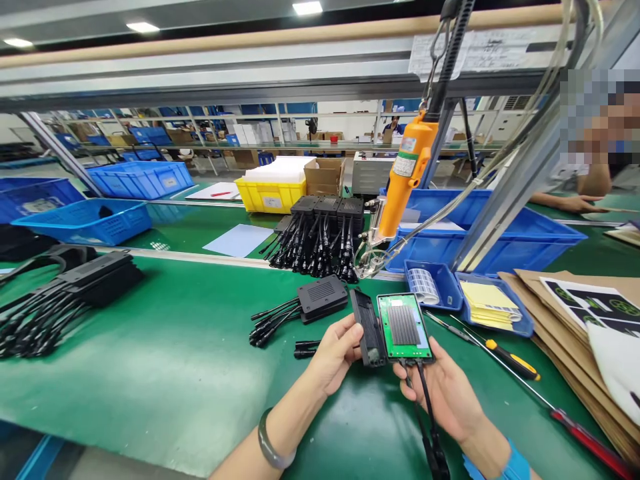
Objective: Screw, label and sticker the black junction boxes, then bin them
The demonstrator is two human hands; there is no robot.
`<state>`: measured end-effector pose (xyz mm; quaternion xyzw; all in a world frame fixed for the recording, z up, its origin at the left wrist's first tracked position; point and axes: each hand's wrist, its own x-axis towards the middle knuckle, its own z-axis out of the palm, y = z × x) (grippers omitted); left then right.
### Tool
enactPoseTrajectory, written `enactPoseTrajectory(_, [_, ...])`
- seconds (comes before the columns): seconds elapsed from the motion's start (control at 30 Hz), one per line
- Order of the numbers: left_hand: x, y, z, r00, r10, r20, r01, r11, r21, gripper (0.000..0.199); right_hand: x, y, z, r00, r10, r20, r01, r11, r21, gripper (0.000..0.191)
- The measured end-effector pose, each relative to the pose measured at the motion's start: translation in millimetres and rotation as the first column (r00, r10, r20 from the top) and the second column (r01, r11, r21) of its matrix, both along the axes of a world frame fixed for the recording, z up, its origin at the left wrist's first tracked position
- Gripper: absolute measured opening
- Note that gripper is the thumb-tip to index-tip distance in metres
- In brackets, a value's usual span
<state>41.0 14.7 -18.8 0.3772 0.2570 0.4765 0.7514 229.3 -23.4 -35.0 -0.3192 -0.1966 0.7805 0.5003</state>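
Observation:
My left hand point(340, 357) is closed on a black finned cover point(369, 330), tilted up on its edge. Close beside it, my right hand point(443, 390) grips a controller case point(404, 327) whose inside faces me, showing a green circuit board with a grey ribbed heatsink. Black cables point(429, 417) hang from the lower end of that case. Just left of the cover, a closed black controller point(323, 298) lies on the green bench with its cables pointing left. Partly behind my left hand, black connectors point(306, 349) show.
An orange electric screwdriver point(406, 177) hangs above the bench. Behind are stacked controllers point(327, 233) and a yellow bin point(273, 195). Small trays hold labels point(423, 287) and yellow pads point(487, 303). Screwdrivers point(515, 360) and cardboard point(565, 353) lie right; more controllers point(100, 277) left. Another person's hand point(583, 203) is far right.

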Motion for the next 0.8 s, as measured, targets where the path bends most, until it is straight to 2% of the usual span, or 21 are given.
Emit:
enactPoseTrajectory(0.17, [-1,-1,1.7,1.000,-0.010,0.003,0.010,1.000,-0.012,0.049,1,2,1.2,0.997,-0.026,-0.069,0.020,0.997,-0.075,0.033])
enactPoseTrajectory(0.3, [-1,-2,3.2,1.000,-0.009,0.013,0.010,1.000,-0.014,0.051,3,3,1.0,0.992,-0.001,-0.129,-0.019,0.989,-0.150,0.030])
enactPoseTrajectory(0.4, [-1,-3,3.7,1.000,-0.003,0.018,0.004,1.000,-0.025,0.055,7,5,-4.0,0.982,0.021,-0.185,-0.062,0.975,-0.214,0.029])
enactPoseTrajectory(0.53, [0,-4,2.0,1.000,-0.003,0.026,0.004,0.999,-0.031,0.056,12,7,-13.9,0.969,-0.018,-0.246,-0.054,0.958,-0.283,0.024])
enactPoseTrajectory(0.67, [-1,-4,1.5,0.999,-0.009,0.040,0.010,0.999,-0.033,0.056,13,8,-13.1,0.976,0.003,-0.220,-0.054,0.972,-0.227,0.020])
enactPoseTrajectory(0.8, [-2,-4,4.2,1.000,-0.026,0.004,0.026,1.000,0.004,0.050,8,2,-1.3,1.000,0.021,0.008,-0.021,0.999,-0.038,0.037])
